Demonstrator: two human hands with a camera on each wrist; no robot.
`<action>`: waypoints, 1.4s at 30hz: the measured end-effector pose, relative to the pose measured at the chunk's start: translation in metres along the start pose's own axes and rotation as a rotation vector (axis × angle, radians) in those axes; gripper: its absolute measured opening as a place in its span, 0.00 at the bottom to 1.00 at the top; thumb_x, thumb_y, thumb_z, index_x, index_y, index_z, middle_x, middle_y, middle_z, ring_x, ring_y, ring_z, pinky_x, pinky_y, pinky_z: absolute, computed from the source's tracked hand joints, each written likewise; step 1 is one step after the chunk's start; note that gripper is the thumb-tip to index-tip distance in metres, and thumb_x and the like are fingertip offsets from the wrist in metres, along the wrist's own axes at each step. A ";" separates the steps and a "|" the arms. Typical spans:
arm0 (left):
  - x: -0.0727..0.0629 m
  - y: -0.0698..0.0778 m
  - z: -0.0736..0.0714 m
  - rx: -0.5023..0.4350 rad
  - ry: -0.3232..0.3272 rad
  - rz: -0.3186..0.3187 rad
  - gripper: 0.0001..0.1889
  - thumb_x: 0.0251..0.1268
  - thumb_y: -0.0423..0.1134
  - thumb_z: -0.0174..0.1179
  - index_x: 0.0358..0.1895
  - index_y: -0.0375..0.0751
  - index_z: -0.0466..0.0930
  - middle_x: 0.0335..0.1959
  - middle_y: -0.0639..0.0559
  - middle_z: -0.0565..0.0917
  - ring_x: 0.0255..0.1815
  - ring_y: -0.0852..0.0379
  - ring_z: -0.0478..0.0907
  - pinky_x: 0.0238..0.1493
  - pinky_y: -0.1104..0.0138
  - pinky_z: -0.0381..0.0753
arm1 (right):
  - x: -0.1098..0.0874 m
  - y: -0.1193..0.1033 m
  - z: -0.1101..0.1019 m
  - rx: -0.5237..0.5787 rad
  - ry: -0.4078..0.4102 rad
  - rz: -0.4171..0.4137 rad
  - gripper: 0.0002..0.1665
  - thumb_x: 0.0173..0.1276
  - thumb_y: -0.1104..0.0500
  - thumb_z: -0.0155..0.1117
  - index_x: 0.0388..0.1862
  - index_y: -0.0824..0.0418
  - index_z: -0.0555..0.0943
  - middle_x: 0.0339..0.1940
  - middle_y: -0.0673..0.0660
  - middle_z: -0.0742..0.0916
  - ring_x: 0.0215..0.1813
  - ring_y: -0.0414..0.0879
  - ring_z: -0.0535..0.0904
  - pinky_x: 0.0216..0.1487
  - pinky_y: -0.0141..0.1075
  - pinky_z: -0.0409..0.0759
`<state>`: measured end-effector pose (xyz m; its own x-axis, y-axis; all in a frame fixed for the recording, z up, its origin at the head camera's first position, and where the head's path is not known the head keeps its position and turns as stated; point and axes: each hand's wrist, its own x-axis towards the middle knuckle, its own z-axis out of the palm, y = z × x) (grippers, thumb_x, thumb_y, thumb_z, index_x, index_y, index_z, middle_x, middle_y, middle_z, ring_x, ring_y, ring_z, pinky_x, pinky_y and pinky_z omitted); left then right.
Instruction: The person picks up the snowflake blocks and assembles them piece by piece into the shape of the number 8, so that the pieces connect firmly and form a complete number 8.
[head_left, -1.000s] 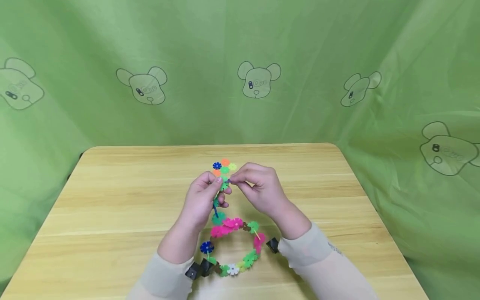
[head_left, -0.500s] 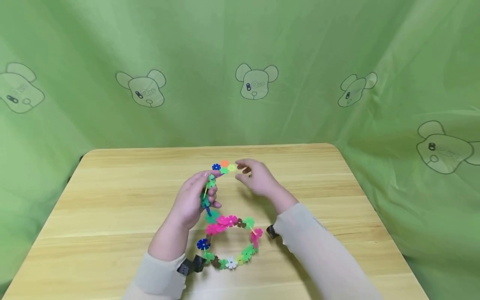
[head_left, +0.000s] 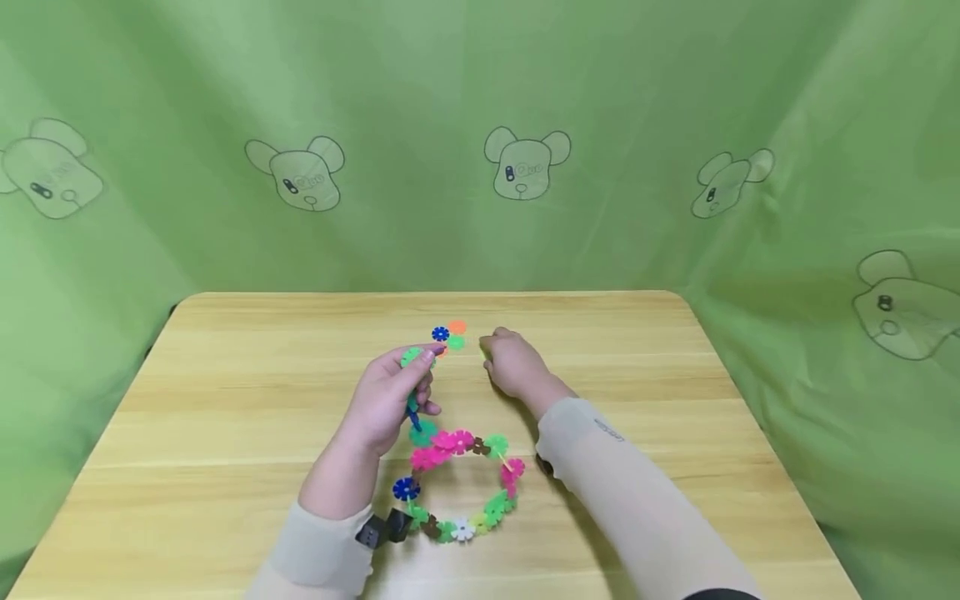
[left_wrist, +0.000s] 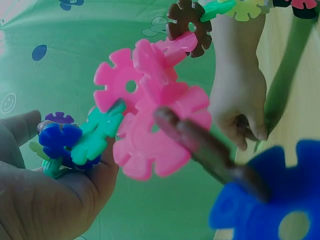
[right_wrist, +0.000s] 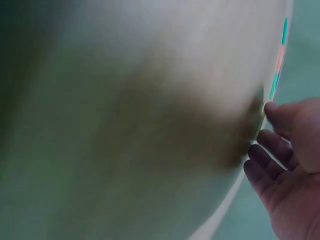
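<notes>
A chain of colourful interlocking flower discs (head_left: 461, 442) forms a ring below the hands, with a tail rising into my left hand (head_left: 382, 396). The left thumb and fingers grip this tail at a green disc (head_left: 414, 358), where a purple disc (head_left: 439, 350) sticks out. In the left wrist view, pink discs (left_wrist: 152, 155) and a blue disc (left_wrist: 245, 205) fill the foreground. My right hand (head_left: 517, 367) is low over the table, pinching a yellow flower disc (head_left: 484, 355) mostly hidden by its fingers. The right wrist view shows the thumb and fingers at the tabletop.
Loose discs lie beyond the left hand: a blue one (head_left: 440, 333), an orange one (head_left: 457, 327) and a green one (head_left: 456, 342). Another orange disc is partly hidden by the left fingertips. A wooden table (head_left: 262, 367) stands before a green curtain (head_left: 420, 233).
My left hand has shifted left with the chain, and the purple disc now sits at its fingertips. The right hand has let that disc go, reached to the yellow disc and drawn it right.
</notes>
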<state>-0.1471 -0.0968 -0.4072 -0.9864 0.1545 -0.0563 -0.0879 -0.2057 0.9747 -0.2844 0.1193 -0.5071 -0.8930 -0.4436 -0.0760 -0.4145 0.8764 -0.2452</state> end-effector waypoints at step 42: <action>-0.010 0.004 0.017 0.032 -0.141 0.172 0.14 0.79 0.27 0.56 0.56 0.15 0.78 0.36 0.52 0.85 0.35 0.59 0.77 0.33 0.69 0.85 | -0.114 -0.076 -0.114 1.007 0.492 -0.365 0.06 0.64 0.79 0.71 0.34 0.72 0.88 0.31 0.61 0.89 0.28 0.43 0.82 0.27 0.31 0.82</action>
<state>-0.1356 -0.0826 -0.3992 -0.9570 0.2539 0.1404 0.0871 -0.2103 0.9737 -0.1716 0.1246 -0.3698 -0.8131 -0.3246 0.4833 -0.5306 0.0715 -0.8446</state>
